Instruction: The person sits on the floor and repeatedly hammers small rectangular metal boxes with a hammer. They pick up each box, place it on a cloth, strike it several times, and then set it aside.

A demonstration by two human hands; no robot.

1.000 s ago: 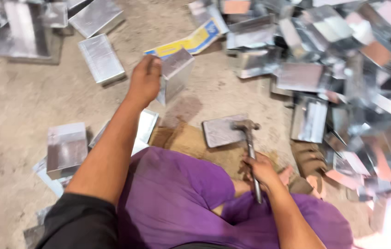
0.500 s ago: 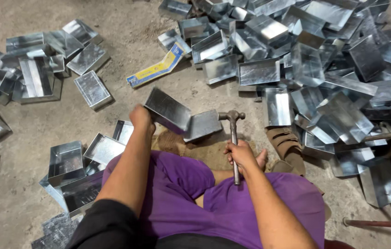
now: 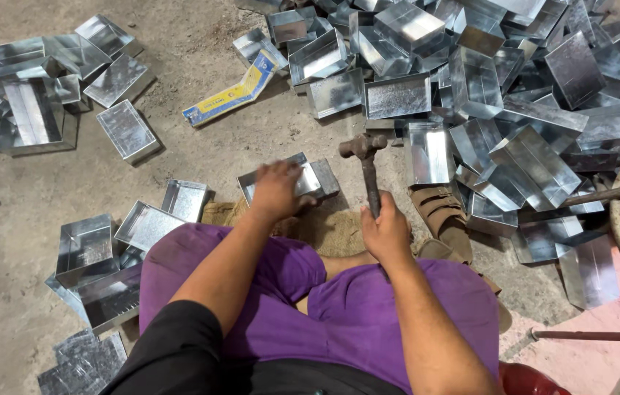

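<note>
Under the left hand (image 3: 275,192) lies a shallow metal tray (image 3: 308,179), open side up, resting on the concrete floor (image 3: 200,146) just ahead of the person's knees. The palm is pressed flat on the tray's near half, fingers spread over its rim, so only the far wall and right end of the tray show past the knuckles. The hand is blurred, so the exact finger positions cannot be told.

Just to the right of that hand, the right hand (image 3: 385,232) is closed around the wooden handle of a hammer (image 3: 367,164). The handle points away from the person, and the dark steel head sits beyond the tray's right end, close to it; whether it touches the tray I cannot tell.

Beneath both hands and the tray is a scrap of brown sacking (image 3: 332,230), spread on the floor in front of the purple trousers (image 3: 368,307). A sandalled foot (image 3: 445,216) shows right of the hammer hand.

Beyond and to the right of the hammer rises a big jumbled heap of finished trays (image 3: 485,80). Left of the tray hand sit a few more trays (image 3: 145,227), near the knee, and farther out to the left another loose cluster (image 3: 39,95). A flattened yellow-and-blue carton (image 3: 233,93) lies well ahead of the left hand.
</note>
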